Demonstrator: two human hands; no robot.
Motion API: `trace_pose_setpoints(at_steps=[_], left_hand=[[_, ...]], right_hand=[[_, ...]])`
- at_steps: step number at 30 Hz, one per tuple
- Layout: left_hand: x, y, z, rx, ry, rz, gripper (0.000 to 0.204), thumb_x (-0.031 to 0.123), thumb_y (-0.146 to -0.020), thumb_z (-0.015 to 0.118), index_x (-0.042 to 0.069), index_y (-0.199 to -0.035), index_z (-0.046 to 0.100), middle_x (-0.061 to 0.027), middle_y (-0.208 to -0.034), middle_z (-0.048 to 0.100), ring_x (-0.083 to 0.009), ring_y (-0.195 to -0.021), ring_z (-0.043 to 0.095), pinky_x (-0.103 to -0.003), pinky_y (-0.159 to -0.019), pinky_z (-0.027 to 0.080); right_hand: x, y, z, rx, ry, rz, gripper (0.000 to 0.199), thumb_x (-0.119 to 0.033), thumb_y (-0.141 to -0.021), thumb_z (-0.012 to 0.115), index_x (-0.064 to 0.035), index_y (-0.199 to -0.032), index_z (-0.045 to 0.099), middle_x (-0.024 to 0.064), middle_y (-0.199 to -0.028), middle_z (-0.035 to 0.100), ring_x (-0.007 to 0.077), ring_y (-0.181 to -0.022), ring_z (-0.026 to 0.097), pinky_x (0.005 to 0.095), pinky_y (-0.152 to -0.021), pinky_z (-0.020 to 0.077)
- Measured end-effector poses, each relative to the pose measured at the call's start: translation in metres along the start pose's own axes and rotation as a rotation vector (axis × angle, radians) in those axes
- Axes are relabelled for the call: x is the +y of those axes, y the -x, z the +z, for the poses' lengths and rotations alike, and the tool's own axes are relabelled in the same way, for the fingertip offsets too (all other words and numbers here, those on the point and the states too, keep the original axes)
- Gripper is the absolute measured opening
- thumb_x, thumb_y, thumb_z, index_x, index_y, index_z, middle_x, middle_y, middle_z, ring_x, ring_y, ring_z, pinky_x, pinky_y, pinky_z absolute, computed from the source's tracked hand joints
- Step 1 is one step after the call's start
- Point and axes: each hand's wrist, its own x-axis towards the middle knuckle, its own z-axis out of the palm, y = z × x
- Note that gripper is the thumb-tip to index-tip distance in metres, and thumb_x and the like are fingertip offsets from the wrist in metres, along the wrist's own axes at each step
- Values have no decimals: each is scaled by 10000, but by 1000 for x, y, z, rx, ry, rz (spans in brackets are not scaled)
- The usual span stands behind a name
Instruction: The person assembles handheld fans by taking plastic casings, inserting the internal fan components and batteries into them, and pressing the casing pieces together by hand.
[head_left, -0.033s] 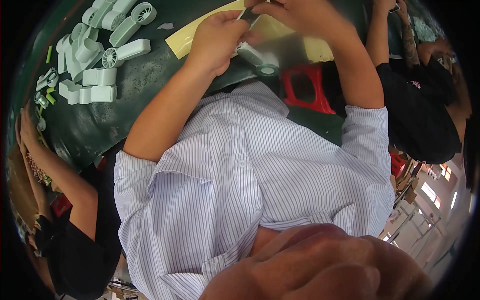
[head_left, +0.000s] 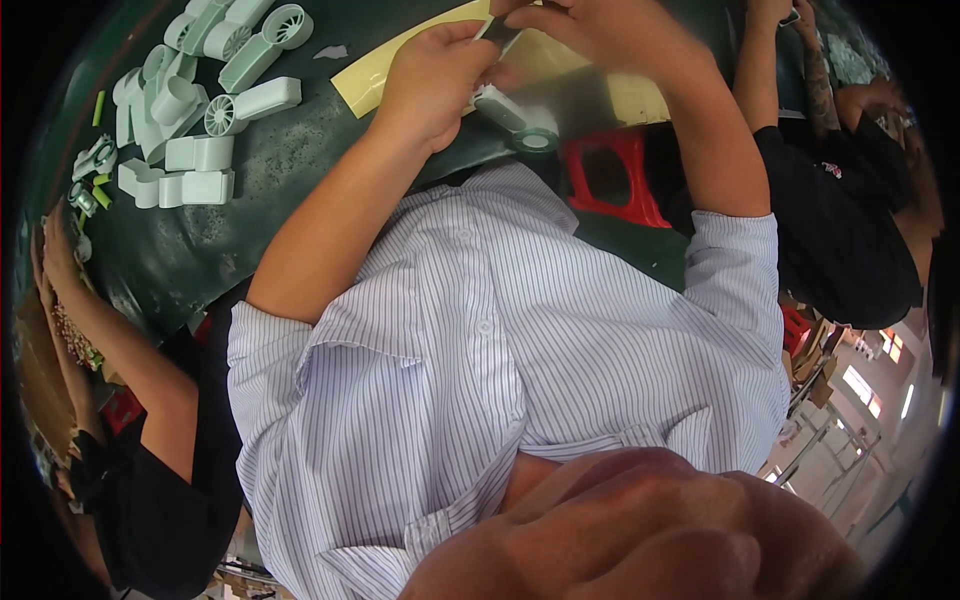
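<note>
At the top of the view, my left hand [head_left: 432,82] is closed, its thumb and fingers pinching a small thin piece with a pale edge [head_left: 484,29]. My right hand [head_left: 590,32] meets it there with curled fingers, partly cut off by the upper edge, so its grip is hard to make out. Beside the heel of my left hand lies a light green plastic part [head_left: 510,113] with a round end. Under both hands runs a glossy yellow sheet [head_left: 365,78].
Several pale green fan housings [head_left: 205,155] are piled on the dark green table [head_left: 235,235] at left, near small bright green pieces [head_left: 99,108]. A red stool [head_left: 640,175] stands below the table edge. Other people's arms [head_left: 130,335] show at both sides.
The hands of the person at the far left have shifted slightly upward. My own hands look nearly the same.
</note>
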Motion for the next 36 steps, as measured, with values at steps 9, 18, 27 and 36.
trace_pose_setpoints(at_steps=[9, 18, 27, 36], left_hand=[[6, 5, 4, -16, 14, -10, 260, 12, -913, 588, -80, -1156, 584, -136, -1038, 665, -219, -880, 714, -250, -768, 560], [6, 5, -2, -45, 70, -14, 232, 30, -929, 595, -66, -1141, 605, -145, -1056, 672, -218, -906, 710, -252, -780, 558], [5, 7, 12, 0, 54, 9, 289, 19, -933, 576, -92, -1199, 562, -158, -1090, 657, -228, -897, 709, -274, -794, 564], [3, 9, 14, 84, 138, 36, 374, 20, -875, 581, -145, -1210, 559, -165, -1016, 675, -216, -831, 712, -280, -701, 555]], right_hand=[[3, -2, -6, -80, 87, -110, 160, -74, -818, 663, -52, -969, 712, 152, -835, 692, 345, -763, 676, 400, -657, 532], [-8, -3, 1, -126, 369, -145, 250, -106, -828, 629, -77, -1076, 642, 140, -740, 676, 319, -696, 685, 394, -593, 529], [-18, -14, 0, -183, 603, -9, 155, -112, -823, 635, -14, -908, 549, 169, -695, 650, 350, -696, 684, 431, -583, 519], [-34, -21, -6, -113, 463, 171, 187, -118, -766, 709, 3, -816, 575, 219, -732, 654, 392, -756, 679, 457, -650, 531]])
